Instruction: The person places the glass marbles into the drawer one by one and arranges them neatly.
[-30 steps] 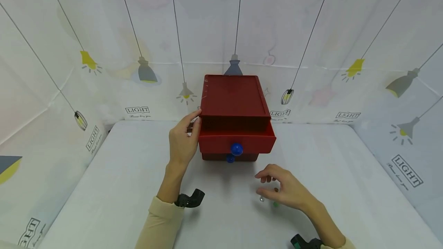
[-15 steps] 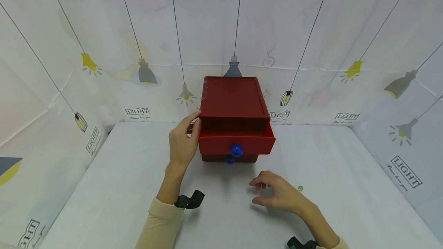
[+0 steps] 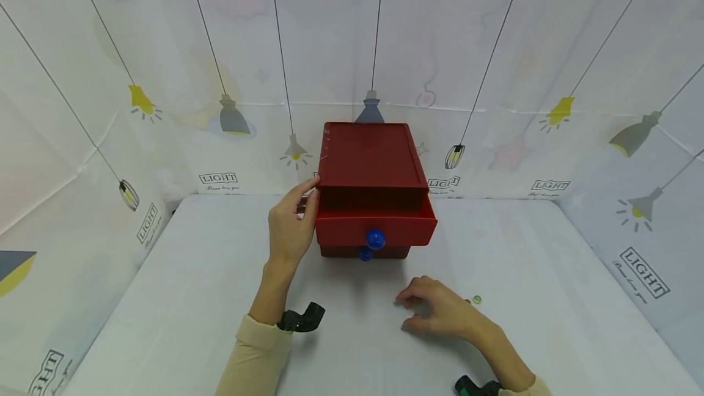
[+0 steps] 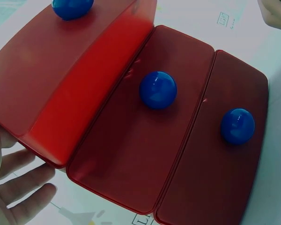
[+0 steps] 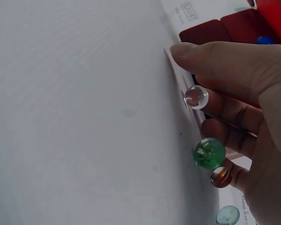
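My left hand (image 3: 290, 232) touches the left side of a small red drawer cabinet (image 3: 374, 154), fingers extended. Its top drawer (image 3: 346, 231), with a blue knob (image 3: 376, 239), is pulled out. In the left wrist view, two lower drawers with blue knobs are closed. My right hand (image 3: 442, 309) is low over the white table, fingers loosely bent and thumb apart. Beside those fingers, the right wrist view has a clear marble (image 5: 196, 97), a green marble (image 5: 210, 153) and an orange-streaked marble (image 5: 221, 177). A pale marble (image 5: 228, 215) lies farther back.
White cloth printed with hanging lamps (image 3: 234, 116) forms the wall behind and at both sides of the table (image 3: 181, 304). The cabinet stands near the table's back edge. Black wrist cameras (image 3: 301, 316) are strapped on both wrists.
My right hand has shifted slightly left and toward me, its fingers bending a little more. Marbles seen by its thumb are now hidden in the head view; a pale one shows behind it.
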Tool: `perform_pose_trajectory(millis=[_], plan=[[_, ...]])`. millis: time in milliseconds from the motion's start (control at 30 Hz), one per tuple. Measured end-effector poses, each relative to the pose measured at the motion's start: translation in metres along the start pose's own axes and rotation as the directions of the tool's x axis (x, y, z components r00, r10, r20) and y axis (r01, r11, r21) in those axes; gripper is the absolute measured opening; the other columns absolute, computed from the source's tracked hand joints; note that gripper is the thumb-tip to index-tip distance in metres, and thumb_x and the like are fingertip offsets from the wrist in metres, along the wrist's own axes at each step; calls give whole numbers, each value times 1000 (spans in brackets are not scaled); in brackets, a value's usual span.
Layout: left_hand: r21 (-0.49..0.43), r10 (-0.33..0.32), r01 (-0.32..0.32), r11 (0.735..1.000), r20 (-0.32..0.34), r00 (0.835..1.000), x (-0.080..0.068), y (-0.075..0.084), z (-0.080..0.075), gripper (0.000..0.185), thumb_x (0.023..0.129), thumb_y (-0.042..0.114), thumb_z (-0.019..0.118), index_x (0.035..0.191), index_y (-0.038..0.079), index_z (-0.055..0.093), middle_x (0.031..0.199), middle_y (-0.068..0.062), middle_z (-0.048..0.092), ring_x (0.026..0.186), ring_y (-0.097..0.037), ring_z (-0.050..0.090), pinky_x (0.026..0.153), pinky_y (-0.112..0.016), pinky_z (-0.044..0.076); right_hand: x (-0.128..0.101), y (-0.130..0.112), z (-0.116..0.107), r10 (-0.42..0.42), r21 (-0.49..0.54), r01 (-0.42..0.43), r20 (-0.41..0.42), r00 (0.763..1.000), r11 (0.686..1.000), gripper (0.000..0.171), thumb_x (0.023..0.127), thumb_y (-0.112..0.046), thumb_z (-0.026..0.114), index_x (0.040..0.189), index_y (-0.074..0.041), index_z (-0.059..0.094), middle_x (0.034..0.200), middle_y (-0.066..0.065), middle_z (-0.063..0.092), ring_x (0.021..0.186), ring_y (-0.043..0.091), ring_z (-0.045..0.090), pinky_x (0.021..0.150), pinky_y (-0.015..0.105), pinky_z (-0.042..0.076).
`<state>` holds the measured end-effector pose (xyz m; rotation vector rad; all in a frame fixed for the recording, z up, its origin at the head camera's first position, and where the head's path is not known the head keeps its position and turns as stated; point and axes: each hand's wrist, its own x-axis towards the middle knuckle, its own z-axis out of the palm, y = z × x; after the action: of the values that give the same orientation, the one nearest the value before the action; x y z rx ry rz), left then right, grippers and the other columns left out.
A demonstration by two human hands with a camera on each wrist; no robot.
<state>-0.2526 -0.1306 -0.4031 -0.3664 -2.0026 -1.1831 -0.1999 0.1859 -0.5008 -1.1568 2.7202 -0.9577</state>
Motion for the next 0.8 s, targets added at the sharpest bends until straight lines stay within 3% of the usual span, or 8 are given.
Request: perform_pose_trajectory(millis=[167, 433, 800], plan=[[-1, -4, 4, 1000, 2, 1000, 0, 0, 0, 29, 101, 15, 58, 128, 8, 68, 124, -8, 72, 89, -24, 76, 75, -35, 64, -1, 5, 1, -3, -22, 3, 0, 1000, 1000, 35, 74, -22, 87, 107, -22, 74, 94, -13, 68, 88, 3, 58, 81, 23, 52], [3, -3, 3, 1000, 2, 1000, 0, -1, 0, 29, 101, 14, 59, 127, 8, 68, 124, -8, 72, 88, -24, 76, 74, -34, 64, -3, 11, -5, 68, -65, -65, 41, 997, 996, 28, 78, -31, 85, 103, -29, 74, 96, -18, 66, 92, 3, 55, 84, 31, 47], [-2, -6, 6, 1000, 6, 1000, -1, -1, -1, 30, 101, 15, 59, 130, 10, 67, 126, -7, 72, 88, -23, 76, 74, -36, 64, -7, 22, -8, 80, -4, -80, 58, 995, 997, 18, 77, -35, 86, 88, -30, 73, 87, -18, 64, 85, 0, 51, 73, 20, 46]])
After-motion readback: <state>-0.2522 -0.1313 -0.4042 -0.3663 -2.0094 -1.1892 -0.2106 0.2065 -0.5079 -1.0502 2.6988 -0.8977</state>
